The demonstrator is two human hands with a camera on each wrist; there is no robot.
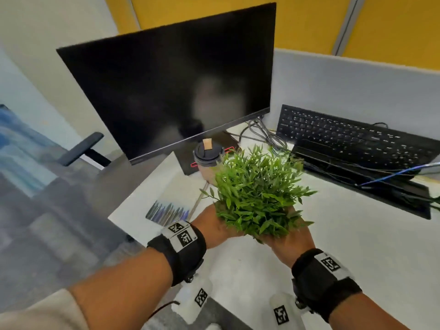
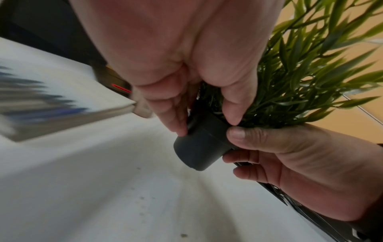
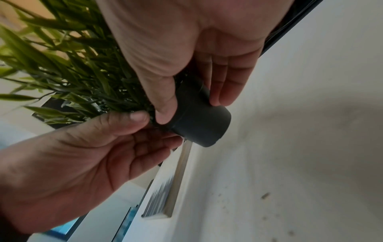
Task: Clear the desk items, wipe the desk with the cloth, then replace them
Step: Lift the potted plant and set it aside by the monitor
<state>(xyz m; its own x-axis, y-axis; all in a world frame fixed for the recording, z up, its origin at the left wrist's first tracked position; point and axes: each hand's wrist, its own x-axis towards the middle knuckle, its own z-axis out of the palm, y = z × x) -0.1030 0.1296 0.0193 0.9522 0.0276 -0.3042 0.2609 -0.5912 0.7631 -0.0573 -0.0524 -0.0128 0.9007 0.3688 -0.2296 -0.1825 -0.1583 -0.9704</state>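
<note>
A bushy green plant (image 1: 257,194) in a small dark grey pot (image 2: 199,147) hangs just above the white desk (image 1: 345,263), tilted. Both hands hold it. My left hand (image 1: 214,225) grips the pot from the left, thumb at the rim and fingers on its side (image 2: 205,121). From the right, my right hand (image 1: 290,244) wraps thumb and fingers round the pot (image 3: 191,108). In the head view the leaves hide the pot. No cloth shows in any view.
A dark monitor (image 1: 171,86) stands at the back left, with a lidded cup (image 1: 208,158) in front of its base. A white book (image 1: 162,201) lies at the desk's left edge. A black keyboard (image 1: 352,144) leans on the partition beside cables (image 1: 266,134). A chair armrest (image 1: 81,148) is off to the left.
</note>
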